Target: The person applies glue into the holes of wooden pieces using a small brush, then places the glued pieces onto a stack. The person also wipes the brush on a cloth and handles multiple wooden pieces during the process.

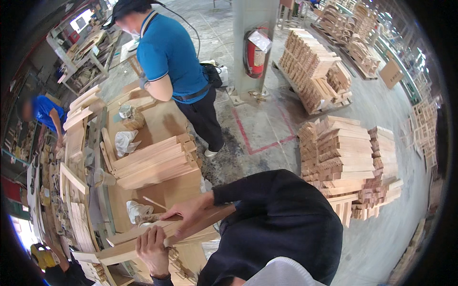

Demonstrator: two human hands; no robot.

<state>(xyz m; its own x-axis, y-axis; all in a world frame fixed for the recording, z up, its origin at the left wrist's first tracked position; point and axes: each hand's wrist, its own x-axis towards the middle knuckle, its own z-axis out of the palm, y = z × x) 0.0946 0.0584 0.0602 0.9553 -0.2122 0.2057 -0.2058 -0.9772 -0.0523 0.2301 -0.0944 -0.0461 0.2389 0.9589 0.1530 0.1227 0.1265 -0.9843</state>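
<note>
Closest in the head view, past a white cap (279, 274) and black sleeve (253, 188), grips a board (217, 215) aslant over the bench (169, 185) with left hand (152, 249) fingers curled round it, and spans it with right hand (191, 215), thumb apart from fingers; cannot tell whether clamped there. Could let the board twist or slip through an easing left grip, or knock the stick (155, 203) and white bag (138, 209) just beyond by swinging it too wide.

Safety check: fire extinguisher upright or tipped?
Upright: the fire extinguisher has its red body parallel to the pillar; a white sheet hides its upper part.
</note>
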